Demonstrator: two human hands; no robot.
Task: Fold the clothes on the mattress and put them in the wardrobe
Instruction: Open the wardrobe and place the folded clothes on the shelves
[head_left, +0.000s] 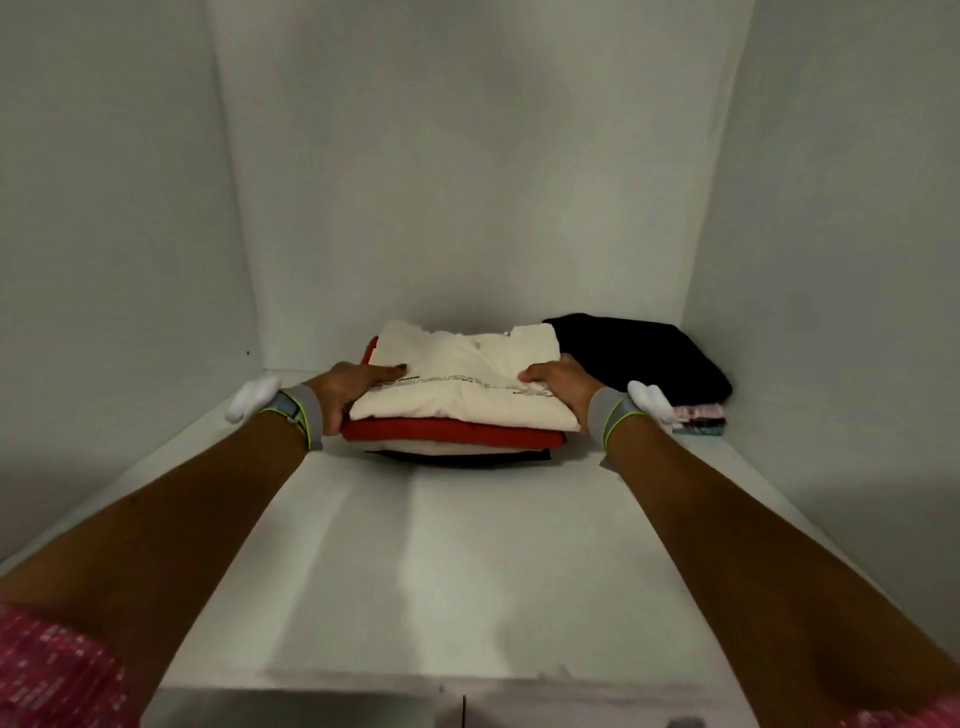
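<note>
Holding the folded stack (457, 410) between my left hand (350, 387) and right hand (558, 387), thumbs on top and fingers curled beneath, I rest it deep on the wardrobe shelf (441, 561). Its long axis spans my grip, print line crosswise. Withdrawing unevenly could skew the layers, or nudge the black pile (644, 353) beyond my right hand.

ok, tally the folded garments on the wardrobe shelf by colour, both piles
Counting layers that show:
cream: 2, the top shirt held by left hand and right hand, plus a layer under the red
red: 1
black: 2
pink: 1
teal patterned: 1
Total: 7; hidden layers possible.
</note>
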